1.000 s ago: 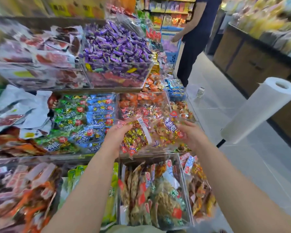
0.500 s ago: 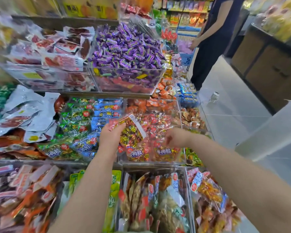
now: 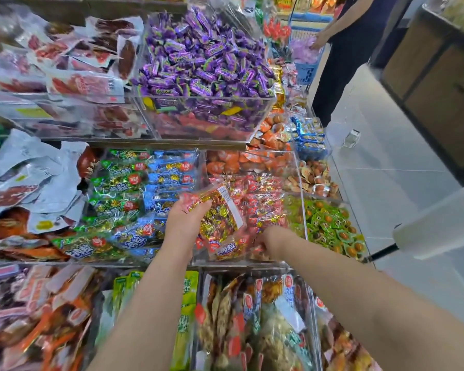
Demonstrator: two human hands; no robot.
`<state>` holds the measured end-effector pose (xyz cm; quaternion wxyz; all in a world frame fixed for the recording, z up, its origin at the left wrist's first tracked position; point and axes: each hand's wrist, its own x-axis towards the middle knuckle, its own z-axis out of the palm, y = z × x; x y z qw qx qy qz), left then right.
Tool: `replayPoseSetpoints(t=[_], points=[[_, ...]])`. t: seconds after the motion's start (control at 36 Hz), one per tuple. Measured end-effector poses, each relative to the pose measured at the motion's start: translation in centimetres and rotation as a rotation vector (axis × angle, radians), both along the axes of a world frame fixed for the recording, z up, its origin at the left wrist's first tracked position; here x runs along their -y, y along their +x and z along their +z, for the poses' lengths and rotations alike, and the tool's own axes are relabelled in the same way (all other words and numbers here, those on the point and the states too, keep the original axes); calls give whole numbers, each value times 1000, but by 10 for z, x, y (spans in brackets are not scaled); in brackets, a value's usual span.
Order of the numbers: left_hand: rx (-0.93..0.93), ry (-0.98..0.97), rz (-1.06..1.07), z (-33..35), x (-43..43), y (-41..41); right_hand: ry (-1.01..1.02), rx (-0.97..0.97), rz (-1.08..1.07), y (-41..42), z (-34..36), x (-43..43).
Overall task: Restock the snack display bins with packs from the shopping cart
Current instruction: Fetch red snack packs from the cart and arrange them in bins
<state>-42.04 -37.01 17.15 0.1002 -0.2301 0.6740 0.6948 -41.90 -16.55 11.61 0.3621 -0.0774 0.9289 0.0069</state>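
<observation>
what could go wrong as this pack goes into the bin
1. The clear bin looks heaped with red packs, so the red-and-gold pack, held by the left hand and right hand, may sit high and slide over the front wall.
2. Similar blue and green packs lie just left; a sideways push could mix them.
3. The white roll juts out beside the right arm and might get knocked.

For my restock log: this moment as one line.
left hand: holds clear red-and-gold candy pack | right hand: curled among packs, grip unclear | place: clear acrylic bin, middle shelf
</observation>
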Motion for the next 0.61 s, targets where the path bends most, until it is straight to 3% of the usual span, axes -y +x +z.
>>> replayPoseSetpoints(t=[0.11, 0.17, 0.33, 0.39, 0.47, 0.53, 0.61], points=[[-3, -23, -31, -4, 2, -4, -186, -101, -160, 2, -19, -9], [10, -19, -26, -2, 2, -4, -128, -127, -117, 3, -27, -11], [19, 43, -43, 2, 4, -5, 107, 71, 45, -3, -15, -3], [17, 47, -45, 4, 5, -5, 91, 121, 48, -6, -5, 0], [11, 54, -46, 4, 11, -9, -86, 230, -21, -15, 21, 2], [5, 77, -18, 4, 15, -13, -183, 172, -75, -20, 35, 2], [-24, 105, 11, 7, 18, -18, -280, -95, -90, -20, 38, 13]])
